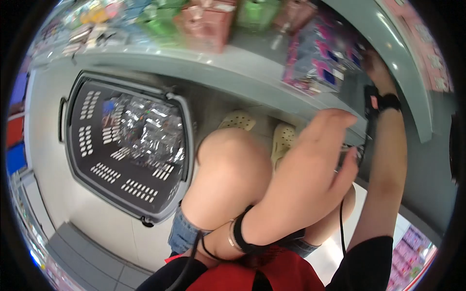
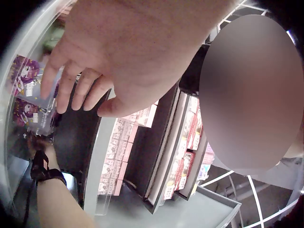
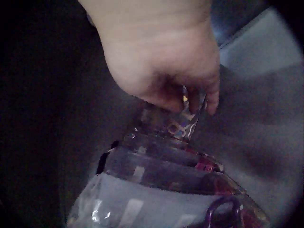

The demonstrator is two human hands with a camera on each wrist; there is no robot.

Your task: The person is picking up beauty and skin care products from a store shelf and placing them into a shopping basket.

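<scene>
Your right hand (image 3: 164, 64) pinches a clear pack (image 3: 175, 124).
Other packs (image 3: 166, 178) lie beside it; your left hand (image 1: 308, 177) hovers open, apart.

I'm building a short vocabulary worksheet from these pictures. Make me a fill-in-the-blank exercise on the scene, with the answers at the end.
The dark grey slotted basket, with shiny clear packets inside, stands on the ____.
The person's right hand pinches a packet made of clear ____.
The person's left hand holds ____.
The pale yellow clogs are dotted with small round ____.

Missing words: floor; plastic; nothing; holes.
</scene>
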